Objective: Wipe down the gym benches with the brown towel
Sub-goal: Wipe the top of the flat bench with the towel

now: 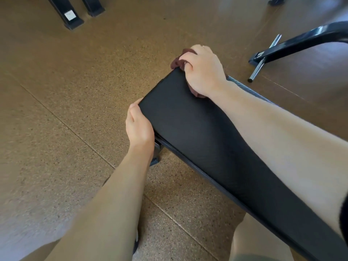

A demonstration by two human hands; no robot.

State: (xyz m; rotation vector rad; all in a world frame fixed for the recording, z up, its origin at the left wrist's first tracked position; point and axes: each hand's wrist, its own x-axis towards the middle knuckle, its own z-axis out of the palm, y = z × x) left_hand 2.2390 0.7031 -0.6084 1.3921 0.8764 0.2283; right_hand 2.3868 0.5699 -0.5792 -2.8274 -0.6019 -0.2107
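From my remote view, the right hand (202, 72) clutches the brown towel (178, 61) bunched at the far end of the black bench pad (197, 129), while the left hand (139, 125) grasps the pad's near-left edge, steadying it. I judge the towel soft, light and limp, best held wadded under the palm so it does not slip; the pad looks firm and smooth. A 2nd bench frame (293, 44) stands well apart on the speckled floor (66, 110).
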